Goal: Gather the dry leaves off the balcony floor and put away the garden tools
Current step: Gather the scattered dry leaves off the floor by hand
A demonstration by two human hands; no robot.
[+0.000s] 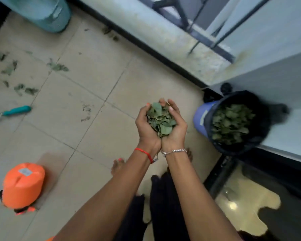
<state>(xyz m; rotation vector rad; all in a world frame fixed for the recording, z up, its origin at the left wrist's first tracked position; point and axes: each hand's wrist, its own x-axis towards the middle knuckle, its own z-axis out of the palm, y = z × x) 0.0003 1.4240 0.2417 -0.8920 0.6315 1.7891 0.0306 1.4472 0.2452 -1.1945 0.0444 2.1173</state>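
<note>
head view: edges blurred. garden tool [16, 110] lies on the tiled floor [97, 77], its head cut off at the left edge. left hand [145, 127] and right hand [177, 130] are cupped together round a heap of dry leaves [160, 119], near the black-lined bin [241, 94]. loose scraps [57, 66] lie far left.

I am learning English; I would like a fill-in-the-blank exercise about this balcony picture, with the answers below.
The left hand and the right hand, cupped together, hold a heap of dry ____.
The blue bin on the right is lined with a ____ bag.
The teal-handled tool lies on the balcony ____.
Answers: leaves; black; floor.
</note>
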